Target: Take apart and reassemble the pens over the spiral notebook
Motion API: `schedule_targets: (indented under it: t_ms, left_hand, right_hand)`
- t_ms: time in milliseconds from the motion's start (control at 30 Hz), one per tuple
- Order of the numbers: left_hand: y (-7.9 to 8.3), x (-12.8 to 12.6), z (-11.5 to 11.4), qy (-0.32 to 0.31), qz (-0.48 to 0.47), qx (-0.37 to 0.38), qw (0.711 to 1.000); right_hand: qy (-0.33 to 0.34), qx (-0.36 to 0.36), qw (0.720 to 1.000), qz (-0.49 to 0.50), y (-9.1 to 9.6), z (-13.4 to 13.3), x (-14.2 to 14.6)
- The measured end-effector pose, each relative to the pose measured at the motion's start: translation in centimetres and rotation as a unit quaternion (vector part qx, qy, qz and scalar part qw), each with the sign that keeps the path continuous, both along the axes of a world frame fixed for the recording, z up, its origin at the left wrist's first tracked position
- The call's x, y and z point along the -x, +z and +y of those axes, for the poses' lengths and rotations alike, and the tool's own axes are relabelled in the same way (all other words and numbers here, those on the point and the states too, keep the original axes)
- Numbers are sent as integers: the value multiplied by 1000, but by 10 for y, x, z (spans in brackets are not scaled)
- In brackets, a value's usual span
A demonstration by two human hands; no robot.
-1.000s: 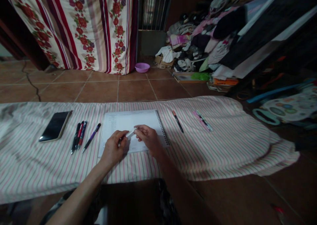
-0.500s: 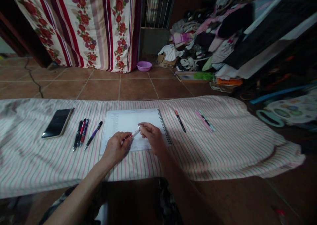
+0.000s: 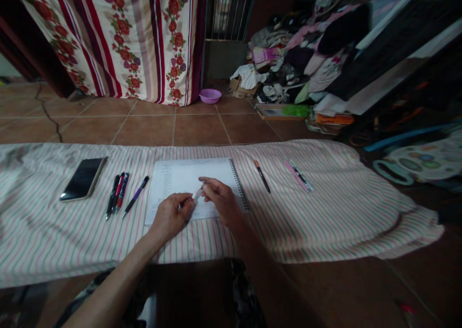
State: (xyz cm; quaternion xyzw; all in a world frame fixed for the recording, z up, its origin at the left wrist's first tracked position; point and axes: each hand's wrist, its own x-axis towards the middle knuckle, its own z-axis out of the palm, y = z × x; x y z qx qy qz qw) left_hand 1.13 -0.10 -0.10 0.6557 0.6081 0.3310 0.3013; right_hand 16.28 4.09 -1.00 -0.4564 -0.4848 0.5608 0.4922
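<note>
My left hand is closed around the reddish end of a slim white pen. The pen's other end is pinched between the fingers of my right hand. Both hands are over the lower part of an open spiral notebook, whose wire binding runs down its right side. Left of the notebook lies a purple and black pen. Several black, red and patterned pens lie close together beyond it. Fingers cover much of the held pen.
A striped cloth covers the low table. On it lie a phone at left, an orange-tipped black pen, and pink and white pens at right. Behind are a purple basin, a floral curtain and heaped clothes.
The white pen has tilted slightly more upright between my hands, and my fingers have shifted a little on it. Everything else on the cloth stays where it was.
</note>
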Motion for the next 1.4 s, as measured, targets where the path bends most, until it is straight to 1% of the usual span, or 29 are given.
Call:
schedule_targets:
  t_ms: [67, 100, 167, 267, 367, 533, 600, 633, 700, 767, 933, 1000, 1133, 1200, 1267, 1333, 1400]
  left_hand:
    - [3, -3, 0, 8, -100, 63, 993]
    - [5, -4, 0, 16, -168, 95, 981]
    - [10, -6, 1, 47, -309, 143, 939]
    - [16, -5, 4, 103, -459, 163, 867]
    - [20, -2, 8, 133, -547, 157, 812]
    - [21, 2, 13, 182, -642, 130, 734]
    - [21, 2, 13, 191, -666, 124, 710]
    - [21, 1, 13, 192, -672, 125, 704]
    - [21, -2, 13, 189, -675, 127, 701]
    - [21, -5, 12, 183, -670, 124, 708]
    - [19, -11, 10, 152, -644, 127, 739]
    - [18, -12, 9, 147, -635, 131, 747]
    - [19, -13, 6, 148, -614, 156, 759]
    - [22, -10, 5, 122, -608, 174, 765]
    - [26, -6, 4, 82, -597, 193, 774]
    - [30, 0, 4, 40, -566, 212, 796]
    - [32, 4, 4, 4, -514, 228, 827]
  right_hand:
    - [2, 17, 1000, 13, 2, 0, 1]
    - [4, 26, 999, 19, 3, -1, 1]
    - [11, 36, 999, 22, 8, -3, 1]
    - [31, 37, 999, 6, 13, -6, -2]
    - [53, 39, 998, -4, 15, -8, -5]
    - [72, 60, 995, 19, 12, -9, -6]
    - [80, 73, 994, 34, 13, -10, -4]
    - [85, 78, 992, 44, 13, -11, -3]
    - [91, 81, 991, 61, 16, -12, 0]
    - [85, 79, 990, 79, 17, -14, 3]
    - [24, 104, 984, 144, 14, -13, 7]
    - [3, 108, 982, 154, 12, -12, 7]
    - [-18, 108, 982, 155, 11, -11, 5]
    - [-22, 110, 981, 156, 12, -11, 3]
    - [-22, 113, 981, 158, 15, -9, 0]
    - [-14, 112, 981, 156, 16, -7, -5]
    - [-3, 108, 984, 145, 17, -5, -9]
